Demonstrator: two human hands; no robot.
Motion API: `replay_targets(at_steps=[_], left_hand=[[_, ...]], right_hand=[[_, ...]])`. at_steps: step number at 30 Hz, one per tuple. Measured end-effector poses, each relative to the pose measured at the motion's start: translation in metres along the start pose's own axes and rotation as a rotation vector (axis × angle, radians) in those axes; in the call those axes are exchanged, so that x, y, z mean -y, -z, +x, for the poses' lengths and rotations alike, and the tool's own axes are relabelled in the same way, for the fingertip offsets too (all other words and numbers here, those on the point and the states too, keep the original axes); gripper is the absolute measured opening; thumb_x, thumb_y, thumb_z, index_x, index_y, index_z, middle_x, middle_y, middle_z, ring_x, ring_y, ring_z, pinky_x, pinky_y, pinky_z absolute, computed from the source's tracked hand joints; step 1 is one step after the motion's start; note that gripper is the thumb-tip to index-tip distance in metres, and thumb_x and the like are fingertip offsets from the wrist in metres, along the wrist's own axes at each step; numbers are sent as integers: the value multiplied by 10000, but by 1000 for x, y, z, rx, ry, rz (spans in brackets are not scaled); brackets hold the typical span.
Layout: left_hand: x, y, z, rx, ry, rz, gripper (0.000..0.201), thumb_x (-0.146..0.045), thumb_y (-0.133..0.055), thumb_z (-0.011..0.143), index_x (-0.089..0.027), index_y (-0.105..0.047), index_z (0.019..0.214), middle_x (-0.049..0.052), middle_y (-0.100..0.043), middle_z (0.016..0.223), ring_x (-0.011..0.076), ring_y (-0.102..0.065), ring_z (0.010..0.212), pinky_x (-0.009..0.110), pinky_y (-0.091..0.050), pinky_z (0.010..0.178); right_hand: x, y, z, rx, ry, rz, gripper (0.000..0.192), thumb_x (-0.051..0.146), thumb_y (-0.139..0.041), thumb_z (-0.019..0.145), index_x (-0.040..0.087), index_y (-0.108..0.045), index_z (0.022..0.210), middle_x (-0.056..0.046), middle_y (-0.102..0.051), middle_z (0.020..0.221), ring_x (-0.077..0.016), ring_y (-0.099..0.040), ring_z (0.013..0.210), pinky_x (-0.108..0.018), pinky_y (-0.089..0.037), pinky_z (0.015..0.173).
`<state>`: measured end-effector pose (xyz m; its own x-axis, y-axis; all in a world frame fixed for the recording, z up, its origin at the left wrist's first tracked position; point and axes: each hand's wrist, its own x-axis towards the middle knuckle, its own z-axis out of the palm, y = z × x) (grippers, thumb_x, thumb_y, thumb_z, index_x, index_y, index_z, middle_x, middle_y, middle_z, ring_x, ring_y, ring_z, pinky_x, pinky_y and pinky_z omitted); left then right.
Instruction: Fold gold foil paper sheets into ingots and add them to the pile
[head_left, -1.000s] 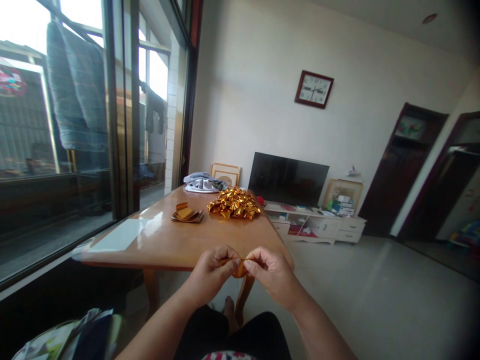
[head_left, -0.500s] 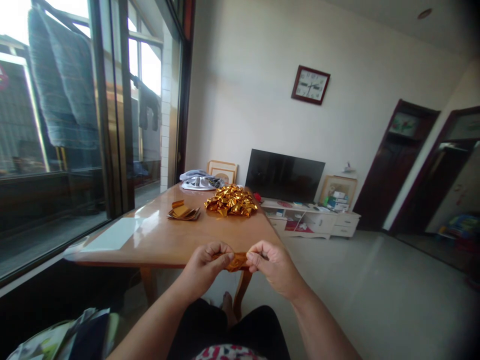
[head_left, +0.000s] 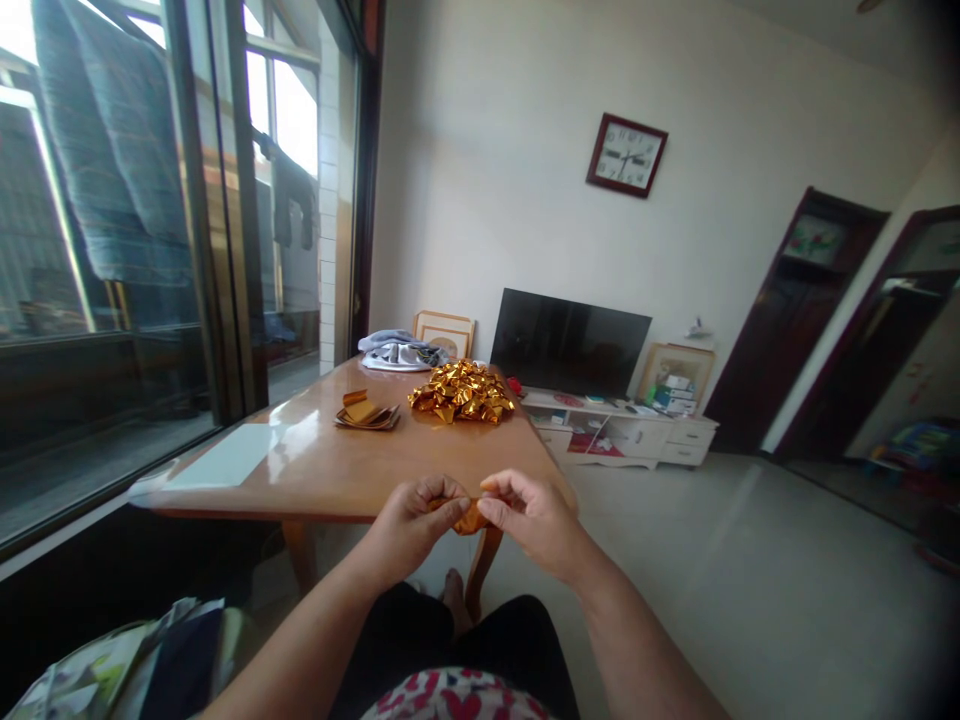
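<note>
Gold foil piece, one, small and creased: held up between the two hands, over the lap and seen against the near edge of the bench. It lies at the fingertips of both grips, its lower part bulging below the thumbs.

Left grip, one: narrow, thumb and bent forefinger pinched on the foil's left end, the thumb tip reaching in across it.

Right grip, one: fingers curled, thumb tip at the foil's right edge, forefinger bent above; from where I stand, I cannot tell whether it pinches the foil or merely touches it.

Heap of gold foil pieces, shiny, folded, many: on the bench, beyond the hands and well apart from them.

Stack of gold-brown sheets, one: on the bench, left of the heap and apart from it, the top sheet curling up at its far side.

Pale sheet, one: flat, towards the bench's left near corner.

Folded cloth, grey and white: far end of the bench, behind the heap.

Television, dark screen: beyond the bench, on a white cabinet.

Wall clock, red-brown frame: above the television.
</note>
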<state>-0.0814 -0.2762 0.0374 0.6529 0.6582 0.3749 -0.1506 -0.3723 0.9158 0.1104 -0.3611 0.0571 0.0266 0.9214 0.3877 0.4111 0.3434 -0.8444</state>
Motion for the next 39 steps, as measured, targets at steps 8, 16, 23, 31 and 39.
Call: replay_targets(at_steps=[8,16,23,31,39], left_hand=[[4,-4,2,-88,7,-135,295,-367,-769,793,-149,-571,804,26,-677,741,138,-616,683,236,-447,622],[0,-4,-1,-79,9,-208,274,-315,-776,783,-138,-568,804,24,-668,738,115,-579,661,226,-409,607],[-14,-5,-4,-66,-1,-184,226,-300,-750,806,-124,-609,799,7,-630,700,99,-531,639,224,-397,613],[-20,-2,-7,-22,2,-196,255,-366,-727,827,-119,-670,852,44,-678,773,150,-609,733,270,-470,717],[-21,4,-10,20,25,-182,273,-393,-695,858,-134,-714,940,62,-723,846,178,-656,795,292,-510,780]], right_hand=[[1,1,-4,15,39,-141,255,401,-606,921,177,-665,815,14,-608,701,-125,-515,657,-237,-401,603],[5,6,-9,42,43,-104,274,422,-599,931,177,-670,832,2,-624,741,-140,-541,701,-254,-429,664],[8,9,-10,43,25,-53,287,439,-613,925,173,-673,837,-2,-625,749,-145,-551,717,-255,-438,675],[11,16,-12,38,13,-56,304,467,-614,920,180,-679,845,-19,-638,764,-164,-569,732,-267,-456,670],[11,18,-13,35,7,-82,320,486,-613,913,184,-680,831,-20,-644,748,-166,-571,716,-276,-455,670]])
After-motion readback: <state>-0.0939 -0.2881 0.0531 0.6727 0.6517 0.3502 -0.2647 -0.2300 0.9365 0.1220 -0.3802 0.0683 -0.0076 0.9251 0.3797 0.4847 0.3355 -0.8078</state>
